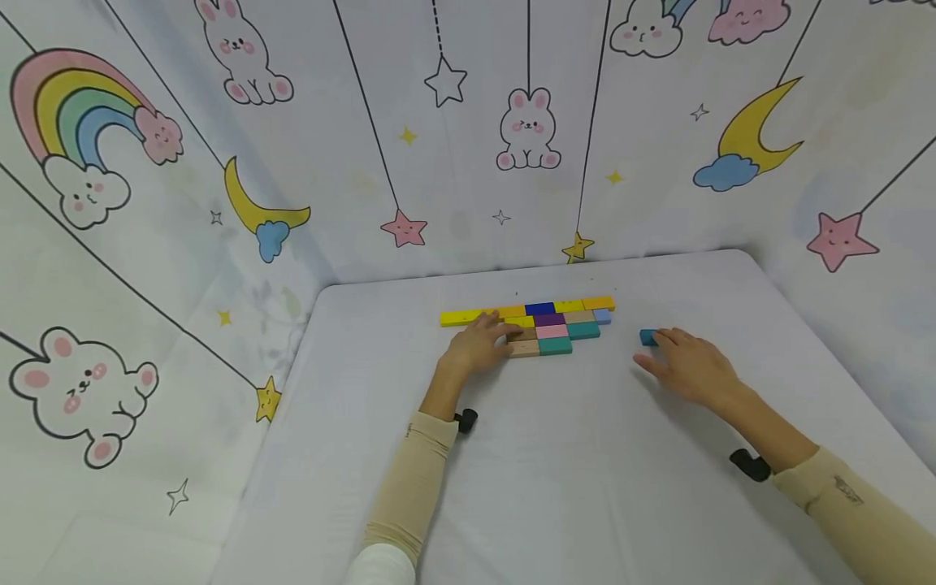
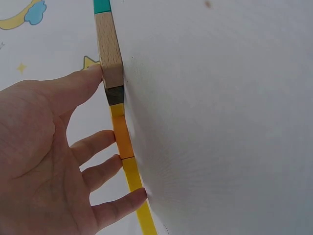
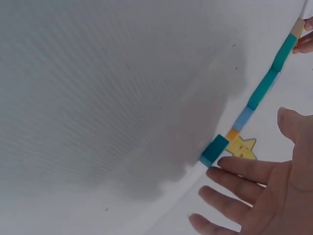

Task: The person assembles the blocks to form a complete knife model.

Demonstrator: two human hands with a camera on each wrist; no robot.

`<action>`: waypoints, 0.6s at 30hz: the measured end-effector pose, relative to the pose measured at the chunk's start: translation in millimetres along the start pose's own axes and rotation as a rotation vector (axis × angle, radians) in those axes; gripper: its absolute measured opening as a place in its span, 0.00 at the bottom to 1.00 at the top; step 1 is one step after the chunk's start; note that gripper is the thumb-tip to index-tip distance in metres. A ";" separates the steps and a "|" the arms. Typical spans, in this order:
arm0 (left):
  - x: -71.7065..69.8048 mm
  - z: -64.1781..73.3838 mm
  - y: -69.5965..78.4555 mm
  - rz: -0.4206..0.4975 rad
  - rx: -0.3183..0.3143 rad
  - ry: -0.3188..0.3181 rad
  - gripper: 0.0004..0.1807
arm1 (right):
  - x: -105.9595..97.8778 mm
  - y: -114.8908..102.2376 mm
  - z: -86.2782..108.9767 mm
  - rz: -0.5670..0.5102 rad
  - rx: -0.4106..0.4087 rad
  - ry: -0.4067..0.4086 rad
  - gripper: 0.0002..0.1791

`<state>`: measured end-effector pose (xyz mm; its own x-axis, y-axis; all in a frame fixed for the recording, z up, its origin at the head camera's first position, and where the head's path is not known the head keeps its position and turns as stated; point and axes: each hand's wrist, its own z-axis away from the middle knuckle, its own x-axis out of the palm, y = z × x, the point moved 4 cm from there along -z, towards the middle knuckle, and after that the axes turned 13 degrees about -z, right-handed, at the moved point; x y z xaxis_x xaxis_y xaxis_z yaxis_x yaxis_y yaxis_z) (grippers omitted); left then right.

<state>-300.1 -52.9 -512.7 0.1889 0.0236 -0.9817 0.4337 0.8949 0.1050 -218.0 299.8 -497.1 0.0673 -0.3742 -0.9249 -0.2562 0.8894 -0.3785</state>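
Note:
Flat coloured blocks lie side by side in rows. My left hand is spread over the left part of these rows. In the left wrist view its thumb touches a natural wood block, and its other fingertips rest along an orange block and a yellow block. Apart from the rows, on the right, sits a single teal block. My right hand has its fingertips right at that block, thumb held away from it; the right wrist view shows these fingers extended and spread.
Long yellow block, dark blue block, purple block, pink block and green block are among those in the rows. White cloth covers the table. A printed fabric wall rises behind and at the sides.

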 end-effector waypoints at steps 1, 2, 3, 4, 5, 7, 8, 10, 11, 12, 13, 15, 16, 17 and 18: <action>0.0 0.1 0.1 -0.002 0.000 -0.001 0.25 | 0.8 1.2 0.7 0.000 0.002 -0.004 0.41; -0.2 0.3 0.3 -0.002 0.000 -0.002 0.25 | 1.5 2.0 1.5 0.001 0.005 -0.009 0.42; -0.4 0.6 0.5 -0.003 -0.001 -0.003 0.25 | 2.2 2.8 2.2 0.001 0.006 -0.010 0.42; -0.8 1.0 0.7 -0.002 -0.002 -0.003 0.25 | 2.9 3.7 2.8 0.000 0.006 -0.012 0.42; -1.3 1.3 0.9 -0.001 -0.003 -0.003 0.25 | 3.2 4.1 3.6 -0.003 0.003 -0.011 0.41; -2.7 2.4 1.5 0.004 -0.002 0.000 0.25 | 3.3 4.6 4.6 -0.002 -0.005 -0.003 0.41; -3.1 2.7 1.7 0.006 -0.003 0.001 0.25 | 3.2 4.5 5.1 -0.002 -0.011 0.003 0.40; -3.7 3.2 1.9 0.007 -0.005 0.003 0.25 | 2.8 4.3 6.0 -0.005 -0.024 0.017 0.39; -3.8 3.3 1.9 0.007 -0.005 0.003 0.25 | 2.8 4.2 6.3 -0.006 -0.031 0.024 0.39; -3.8 3.4 1.9 0.005 -0.007 0.003 0.25 | 2.9 3.8 6.7 -0.007 -0.037 0.030 0.38; -3.8 3.4 1.9 0.004 -0.007 0.003 0.25 | 3.0 3.4 7.1 -0.010 -0.043 0.034 0.38; -3.6 3.3 1.9 0.003 -0.008 0.004 0.25 | 3.9 2.6 7.6 -0.014 -0.050 0.040 0.37; -3.5 3.2 2.0 0.002 -0.007 0.005 0.25 | 4.3 1.5 7.8 -0.016 -0.052 0.040 0.37; -3.2 3.0 1.9 -0.001 -0.008 0.004 0.25 | 5.2 0.8 7.7 -0.016 -0.055 0.039 0.37; -3.1 2.9 1.9 -0.002 -0.007 0.006 0.25 | 5.9 -0.3 7.8 -0.016 -0.058 0.036 0.37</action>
<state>-297.3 -52.5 -509.0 0.1831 0.0246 -0.9828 0.4281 0.8979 0.1022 -210.0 299.3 -502.8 0.0370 -0.3985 -0.9164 -0.3110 0.8669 -0.3895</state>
